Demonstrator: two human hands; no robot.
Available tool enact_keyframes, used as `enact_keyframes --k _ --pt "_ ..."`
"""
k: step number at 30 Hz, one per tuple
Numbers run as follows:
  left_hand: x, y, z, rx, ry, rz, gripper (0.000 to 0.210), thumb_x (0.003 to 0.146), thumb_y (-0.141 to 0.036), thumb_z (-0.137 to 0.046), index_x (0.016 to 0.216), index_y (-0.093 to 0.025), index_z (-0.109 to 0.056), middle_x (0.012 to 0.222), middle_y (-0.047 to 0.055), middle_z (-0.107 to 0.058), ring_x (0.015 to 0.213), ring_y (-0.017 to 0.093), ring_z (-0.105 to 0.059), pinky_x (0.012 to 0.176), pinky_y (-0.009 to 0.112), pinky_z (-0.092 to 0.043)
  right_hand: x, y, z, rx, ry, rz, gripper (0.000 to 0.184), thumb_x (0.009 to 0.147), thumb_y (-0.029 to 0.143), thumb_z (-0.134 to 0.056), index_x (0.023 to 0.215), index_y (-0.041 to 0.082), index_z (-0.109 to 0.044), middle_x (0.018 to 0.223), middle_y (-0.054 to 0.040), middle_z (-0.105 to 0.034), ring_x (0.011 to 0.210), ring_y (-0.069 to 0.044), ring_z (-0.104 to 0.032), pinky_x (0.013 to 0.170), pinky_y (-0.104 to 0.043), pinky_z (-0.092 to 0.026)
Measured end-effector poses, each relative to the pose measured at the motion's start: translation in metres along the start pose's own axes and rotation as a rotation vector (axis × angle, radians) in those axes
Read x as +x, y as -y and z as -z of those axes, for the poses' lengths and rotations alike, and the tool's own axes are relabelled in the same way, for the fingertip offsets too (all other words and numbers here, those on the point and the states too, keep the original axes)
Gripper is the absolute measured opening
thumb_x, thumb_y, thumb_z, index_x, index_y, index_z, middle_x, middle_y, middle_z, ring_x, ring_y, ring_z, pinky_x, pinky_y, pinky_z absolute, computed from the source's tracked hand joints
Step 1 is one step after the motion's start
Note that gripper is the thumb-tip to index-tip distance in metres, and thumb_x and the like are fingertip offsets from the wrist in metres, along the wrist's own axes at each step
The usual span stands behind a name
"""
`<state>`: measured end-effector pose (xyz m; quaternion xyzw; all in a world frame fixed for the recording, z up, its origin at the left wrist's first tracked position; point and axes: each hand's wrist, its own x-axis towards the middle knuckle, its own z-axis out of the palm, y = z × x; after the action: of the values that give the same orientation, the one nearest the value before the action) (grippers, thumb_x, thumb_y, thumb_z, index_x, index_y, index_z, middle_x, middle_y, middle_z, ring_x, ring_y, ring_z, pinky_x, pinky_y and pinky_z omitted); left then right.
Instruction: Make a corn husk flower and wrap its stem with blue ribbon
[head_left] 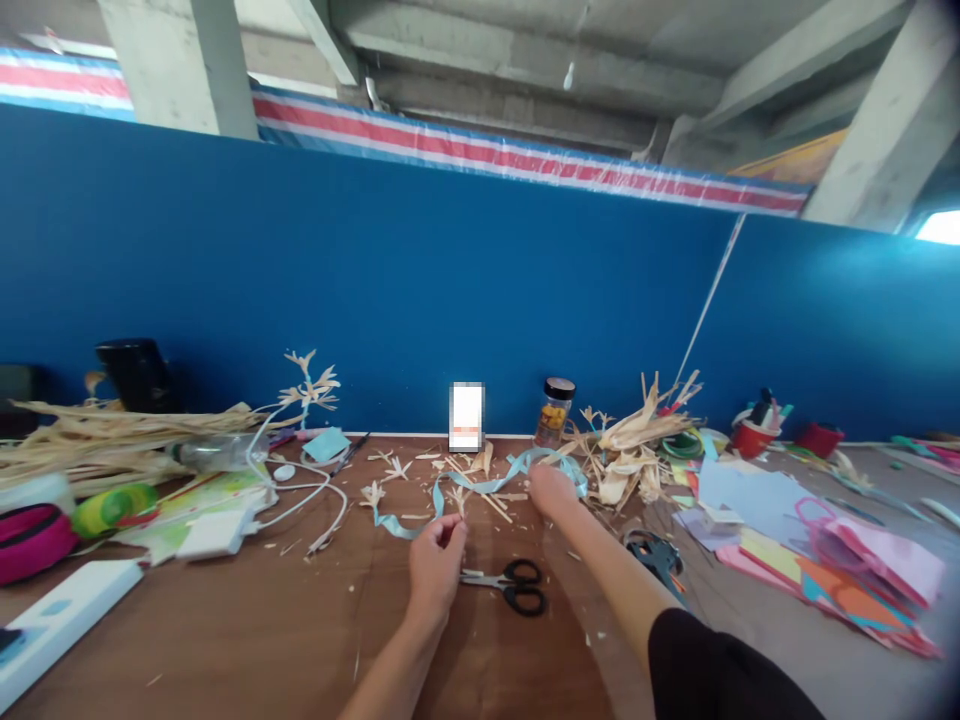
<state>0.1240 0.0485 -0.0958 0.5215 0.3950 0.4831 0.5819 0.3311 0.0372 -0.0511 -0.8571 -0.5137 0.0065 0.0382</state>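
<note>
My left hand [437,565] is closed in a pinch on a small dried-husk flower [459,498] that points up from the fingertips. Farther forward and right, my right hand [553,490] rests low over the pale blue ribbon [525,460] and husk scraps; its fingers are hidden from me. The ribbon winds leftward across the table, past the left hand, toward another husk flower [373,495]. Black-handled scissors [517,585] lie just right of my left hand. A loose husk flower [395,468] sits among the scraps.
Behind the scraps stand a phone-like bright screen [466,418] and a black-lidded jar [553,412]. Husk bundles [637,450], a glue gun [656,560] and coloured paper [757,500] lie to the right. White cables, a charger [216,533] and a power strip [67,630] occupy the left.
</note>
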Motion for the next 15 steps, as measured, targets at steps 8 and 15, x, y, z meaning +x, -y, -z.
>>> enact_keyframes --k 8,15 --pt "0.001 0.002 0.001 0.007 0.001 -0.003 0.033 0.063 -0.038 -0.059 0.082 -0.012 -0.063 0.053 -0.001 -0.057 0.04 0.009 -0.045 0.041 0.021 -0.037 -0.012 0.002 0.009 0.089 -0.124 0.044 0.018 0.081 0.025 -0.042 0.09 0.015 -0.054 0.096 -0.0113 -0.055 0.082 -0.019 -0.055 0.067 -0.028 -0.036" --pt "-0.001 0.0 0.0 -0.022 0.011 -0.018 0.035 0.062 -0.039 -0.06 0.082 -0.011 -0.064 0.052 0.0 -0.057 0.04 0.009 -0.044 0.041 0.02 -0.036 -0.046 0.021 0.017 0.499 -0.335 0.176 0.02 0.082 0.03 -0.034 0.082 0.018 -0.05 0.069 -0.0021 -0.056 0.065 -0.015 -0.052 0.058 -0.024 -0.036"
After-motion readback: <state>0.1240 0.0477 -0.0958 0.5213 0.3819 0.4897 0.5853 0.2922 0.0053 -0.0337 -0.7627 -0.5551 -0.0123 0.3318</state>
